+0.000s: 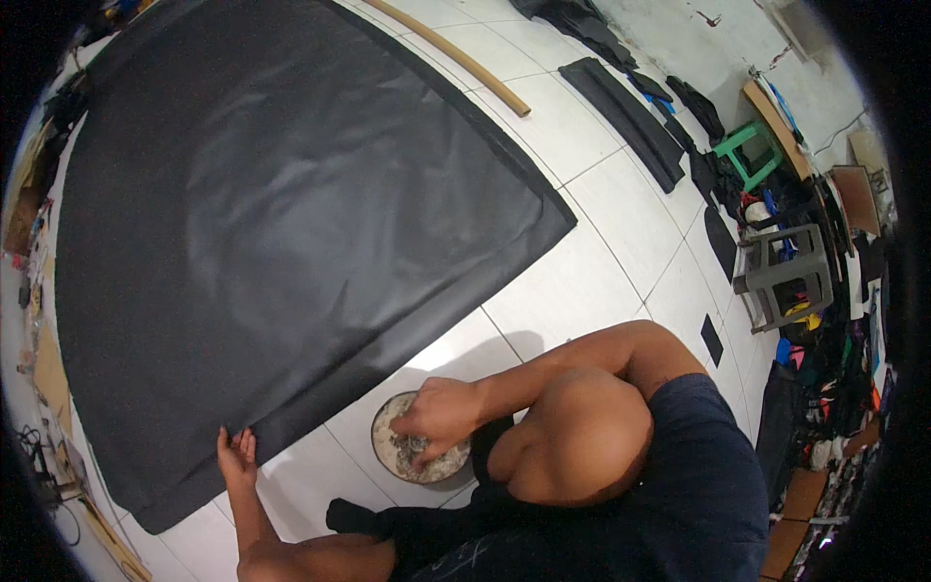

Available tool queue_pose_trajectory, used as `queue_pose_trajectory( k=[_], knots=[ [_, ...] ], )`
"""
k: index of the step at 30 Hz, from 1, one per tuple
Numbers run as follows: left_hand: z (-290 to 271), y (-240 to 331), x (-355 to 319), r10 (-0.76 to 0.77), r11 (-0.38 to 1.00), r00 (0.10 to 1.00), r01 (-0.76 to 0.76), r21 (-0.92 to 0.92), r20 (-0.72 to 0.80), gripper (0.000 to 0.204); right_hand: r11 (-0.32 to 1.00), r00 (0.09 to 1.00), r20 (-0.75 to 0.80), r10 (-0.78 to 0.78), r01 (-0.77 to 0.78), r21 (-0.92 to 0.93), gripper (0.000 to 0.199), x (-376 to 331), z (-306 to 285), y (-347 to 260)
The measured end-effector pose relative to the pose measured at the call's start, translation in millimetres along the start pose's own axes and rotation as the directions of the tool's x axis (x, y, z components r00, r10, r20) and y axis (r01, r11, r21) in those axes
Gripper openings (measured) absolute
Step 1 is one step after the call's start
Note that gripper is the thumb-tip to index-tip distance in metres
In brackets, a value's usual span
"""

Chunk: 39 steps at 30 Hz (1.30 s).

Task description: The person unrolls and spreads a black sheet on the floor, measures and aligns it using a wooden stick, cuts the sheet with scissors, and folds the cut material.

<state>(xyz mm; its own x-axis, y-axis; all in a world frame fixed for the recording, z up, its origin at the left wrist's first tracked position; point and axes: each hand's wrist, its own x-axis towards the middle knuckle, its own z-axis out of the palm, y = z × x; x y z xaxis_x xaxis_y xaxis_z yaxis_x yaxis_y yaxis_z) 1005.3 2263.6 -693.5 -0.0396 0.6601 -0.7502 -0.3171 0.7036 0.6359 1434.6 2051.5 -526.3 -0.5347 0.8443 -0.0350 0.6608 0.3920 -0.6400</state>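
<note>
A large black sheet of smooth material [291,213] lies spread over the floor, with a folded or creased strip along its near edge. At that edge, toward its left end, is my left hand [239,458], open, its fingers apart and touching the black material. A round, pale, mottled object [390,448] with a dark rim is in front of me, just off the sheet's near edge. My right hand [441,417] reaches down onto it, fingers curled over a greyish middle part. The fingertips are partly hidden, so exactly what they grip there is unclear.
White floor tiles [601,262] surround the sheet. Beyond its far right edge lies a brown tube [465,63]. Rolled black material [626,121], a green stool [752,155], a grey stool [790,276] and a small black scrap [712,339] are at the right, beside piled clutter.
</note>
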Motion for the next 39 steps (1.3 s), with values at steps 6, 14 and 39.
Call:
queue_pose_trajectory(
  k=[6,14,39],
  knots=[
    [-25.7,17.8,-7.6,0.103,0.994,0.994,-0.102,0.034,-0.031,0.073,0.795,0.569,-0.556,0.606,-0.449,0.408,0.047,-2.3,-60.0,117.8],
    [-66.8,50.0,20.5,0.107,0.984,0.983,-0.083,0.155,-0.149,0.073,-0.075,-0.335,-0.122,0.934,-0.519,0.852,0.071,-189.8,-77.0,306.6],
    [-24.5,-37.7,-32.4,0.179,0.967,0.932,-0.107,0.232,-0.315,0.015,-0.002,-0.584,-0.437,0.684,-0.601,0.8,0.039,-277.5,-50.2,344.2]
  ],
)
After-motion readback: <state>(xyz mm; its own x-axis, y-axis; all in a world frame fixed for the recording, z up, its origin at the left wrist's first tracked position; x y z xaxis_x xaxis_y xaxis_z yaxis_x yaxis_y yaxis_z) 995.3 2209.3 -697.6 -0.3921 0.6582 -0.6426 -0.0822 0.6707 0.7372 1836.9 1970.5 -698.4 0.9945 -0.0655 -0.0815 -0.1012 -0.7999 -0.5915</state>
